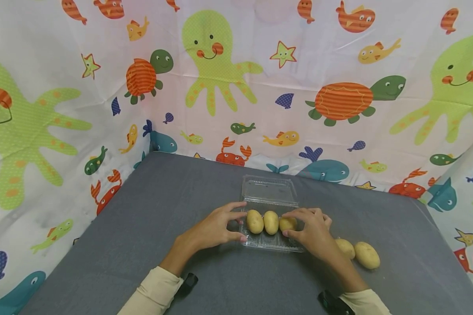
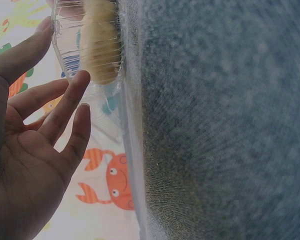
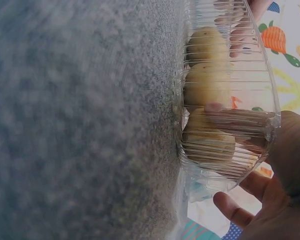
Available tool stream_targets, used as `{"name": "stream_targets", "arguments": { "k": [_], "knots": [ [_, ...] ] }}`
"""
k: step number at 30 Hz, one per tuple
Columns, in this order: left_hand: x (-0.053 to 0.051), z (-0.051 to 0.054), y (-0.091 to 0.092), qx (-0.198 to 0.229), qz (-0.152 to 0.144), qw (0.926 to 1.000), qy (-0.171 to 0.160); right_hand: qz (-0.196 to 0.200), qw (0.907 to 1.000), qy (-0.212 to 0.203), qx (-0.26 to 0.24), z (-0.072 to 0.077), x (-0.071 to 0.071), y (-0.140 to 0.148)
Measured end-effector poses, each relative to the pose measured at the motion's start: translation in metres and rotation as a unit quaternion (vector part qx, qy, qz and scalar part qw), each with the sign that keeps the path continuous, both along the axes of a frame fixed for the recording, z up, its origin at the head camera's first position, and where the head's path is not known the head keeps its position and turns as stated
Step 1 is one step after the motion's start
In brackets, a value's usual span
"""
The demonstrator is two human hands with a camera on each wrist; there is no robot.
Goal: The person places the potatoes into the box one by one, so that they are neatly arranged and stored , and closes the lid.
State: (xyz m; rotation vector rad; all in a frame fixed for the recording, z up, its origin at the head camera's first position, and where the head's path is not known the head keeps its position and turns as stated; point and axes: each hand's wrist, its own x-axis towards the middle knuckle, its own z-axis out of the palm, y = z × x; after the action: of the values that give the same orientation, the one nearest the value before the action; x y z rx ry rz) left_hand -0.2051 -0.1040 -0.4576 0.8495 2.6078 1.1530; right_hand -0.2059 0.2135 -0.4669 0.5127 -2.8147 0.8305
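A clear plastic clamshell container [image 1: 256, 241] lies on the grey table with its lid [image 1: 270, 190] folded back. Inside it are three potatoes in a row: a left one [image 1: 255, 222], a middle one [image 1: 271, 222] and a right one [image 1: 287, 224]. My left hand [image 1: 217, 225] is at the container's left side, fingers spread, with fingertips touching the edge. My right hand [image 1: 313, 229] reaches over the right wall and pinches the right potato between thumb and fingers. Through the ribbed wall, the right wrist view shows the thumb [image 3: 215, 108] against that potato.
Two more potatoes lie on the table [image 1: 220, 280] right of the container: one [image 1: 344, 248] partly behind my right forearm, the other [image 1: 367, 255] beside it. A curtain [image 1: 260, 118] printed with sea animals hangs behind the table and along both sides.
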Motion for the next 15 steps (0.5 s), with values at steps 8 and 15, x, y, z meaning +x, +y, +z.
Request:
{"name": "stream_targets", "arguments": {
  "k": [8,15],
  "knots": [
    [-0.0007,0.0001,0.0002,0.005,-0.003,1.0000,-0.002,0.003,0.9999,-0.010,-0.004,0.0019,0.0004,0.0003],
    [0.0001,0.0005,-0.0004,0.008,-0.002,0.9999,-0.010,0.004,0.9997,-0.018,-0.015,0.0021,0.0008,0.0032]
  ]
}}
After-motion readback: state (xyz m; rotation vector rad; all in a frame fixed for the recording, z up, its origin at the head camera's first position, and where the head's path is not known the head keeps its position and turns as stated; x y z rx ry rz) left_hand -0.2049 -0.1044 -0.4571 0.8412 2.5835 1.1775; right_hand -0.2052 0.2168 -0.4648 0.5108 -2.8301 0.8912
